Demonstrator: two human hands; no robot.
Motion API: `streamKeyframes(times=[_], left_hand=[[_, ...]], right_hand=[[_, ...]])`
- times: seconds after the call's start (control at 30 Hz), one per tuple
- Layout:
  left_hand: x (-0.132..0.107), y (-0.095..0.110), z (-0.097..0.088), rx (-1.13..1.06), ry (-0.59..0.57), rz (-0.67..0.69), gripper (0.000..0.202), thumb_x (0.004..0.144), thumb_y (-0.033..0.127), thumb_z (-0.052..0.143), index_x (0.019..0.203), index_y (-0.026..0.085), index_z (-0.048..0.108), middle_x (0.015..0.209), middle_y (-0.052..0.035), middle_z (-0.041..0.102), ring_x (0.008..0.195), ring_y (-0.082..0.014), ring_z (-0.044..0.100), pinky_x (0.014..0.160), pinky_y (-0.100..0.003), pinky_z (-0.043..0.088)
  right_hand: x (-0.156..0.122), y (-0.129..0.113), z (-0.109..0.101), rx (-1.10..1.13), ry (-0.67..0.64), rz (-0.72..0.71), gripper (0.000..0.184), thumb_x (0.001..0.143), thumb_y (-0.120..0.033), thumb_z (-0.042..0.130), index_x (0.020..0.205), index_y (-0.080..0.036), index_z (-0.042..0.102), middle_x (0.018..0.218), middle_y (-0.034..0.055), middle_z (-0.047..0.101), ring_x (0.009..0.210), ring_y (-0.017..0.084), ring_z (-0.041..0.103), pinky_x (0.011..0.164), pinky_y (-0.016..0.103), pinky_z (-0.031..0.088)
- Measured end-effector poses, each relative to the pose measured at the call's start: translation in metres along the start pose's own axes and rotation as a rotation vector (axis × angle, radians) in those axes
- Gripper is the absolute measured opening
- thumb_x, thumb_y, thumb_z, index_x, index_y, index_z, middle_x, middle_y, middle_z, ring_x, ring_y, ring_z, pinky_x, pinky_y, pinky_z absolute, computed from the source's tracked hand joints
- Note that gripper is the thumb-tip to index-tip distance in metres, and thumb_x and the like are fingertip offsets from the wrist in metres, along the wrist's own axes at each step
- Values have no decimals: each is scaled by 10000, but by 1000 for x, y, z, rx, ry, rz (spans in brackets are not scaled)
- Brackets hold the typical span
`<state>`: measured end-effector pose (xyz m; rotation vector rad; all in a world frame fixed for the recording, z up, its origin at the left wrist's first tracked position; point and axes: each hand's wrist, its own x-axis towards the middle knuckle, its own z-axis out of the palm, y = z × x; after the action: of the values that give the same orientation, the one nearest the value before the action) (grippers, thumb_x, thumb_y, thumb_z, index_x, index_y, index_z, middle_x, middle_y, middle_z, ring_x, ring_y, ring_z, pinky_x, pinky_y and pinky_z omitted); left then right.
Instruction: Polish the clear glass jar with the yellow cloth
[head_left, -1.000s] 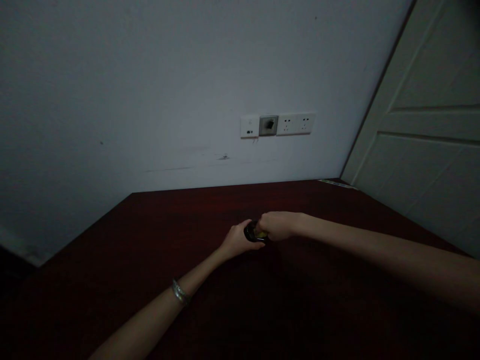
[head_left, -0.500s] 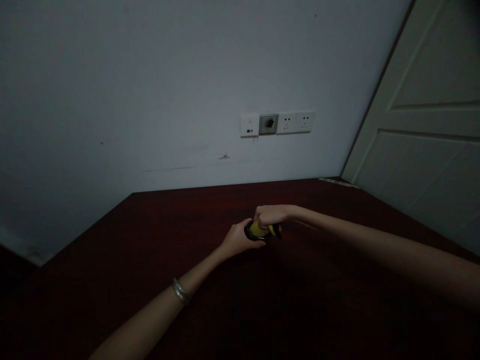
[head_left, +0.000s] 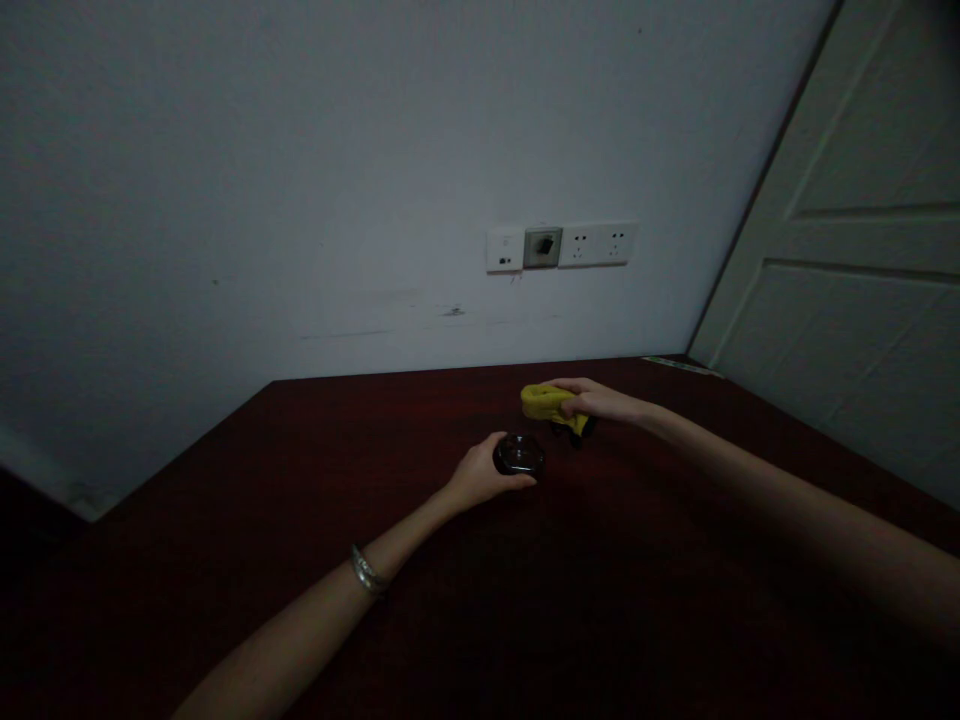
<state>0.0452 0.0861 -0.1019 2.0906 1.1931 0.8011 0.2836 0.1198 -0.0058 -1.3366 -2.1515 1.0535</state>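
Two risks, judged left to right: the left hand (head_left: pixel 478 474) slackening could let the dark glossy bowl (head_left: pixel 520 457) skid on the worktop (head_left: pixel 375 430); a weak pinch could drop the yellow cloth (head_left: pixel 541 402) from the right hand (head_left: pixel 591 400). Count: one bracelet (head_left: pixel 367 572); one left hand, half-curled around the bowl's side; one bowl; one cloth, just beyond; one right hand, closed over the cloth.
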Motion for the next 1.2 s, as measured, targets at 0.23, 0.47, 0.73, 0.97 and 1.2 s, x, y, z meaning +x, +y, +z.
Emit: streamKeyframes(times=[0.23,0.47,0.73,0.97,1.2], left_hand=[[-1,3,2,-35,-23,39,835,612,487,767,1300,156,430,1298,-152,543,1206,-305,512,1015,-423,403],[-1,-1,3,-103,-21,57,899,609,442,789,1338,145,355,1312,-183,518,1214,-310,504,1013,-439,400],[0,-10,3,-284,-74,11,1121,561,366,831,1441,137,173,1479,-251,284,1365,-339,308,1114,-506,239],[3,-12,-14,-376,-253,-20,987,701,285,672,1462,78,77,1493,-244,247,1398,-277,254,1138,-439,214],[-6,-9,-24,-347,-307,-46,962,686,186,590,1471,86,42,1507,-202,217,1424,-261,162,1144,-458,182]], right_hand=[[-30,28,41,202,267,152,735,667,-175,436,1388,-116,309,1228,177,589,881,257,654,634,329,539],[-63,-1,88,468,300,208,703,729,-177,381,1412,-164,218,1290,171,538,999,252,650,717,346,583],[-88,-24,117,1025,446,246,569,690,-143,514,1254,-201,462,1185,121,603,976,251,649,720,337,576],[-95,-37,127,1271,473,300,478,672,-86,554,1135,-206,558,1107,77,660,862,194,674,710,314,558],[-84,-37,123,1354,559,251,487,665,-60,549,1135,-188,564,1009,62,681,786,175,675,719,323,555]])
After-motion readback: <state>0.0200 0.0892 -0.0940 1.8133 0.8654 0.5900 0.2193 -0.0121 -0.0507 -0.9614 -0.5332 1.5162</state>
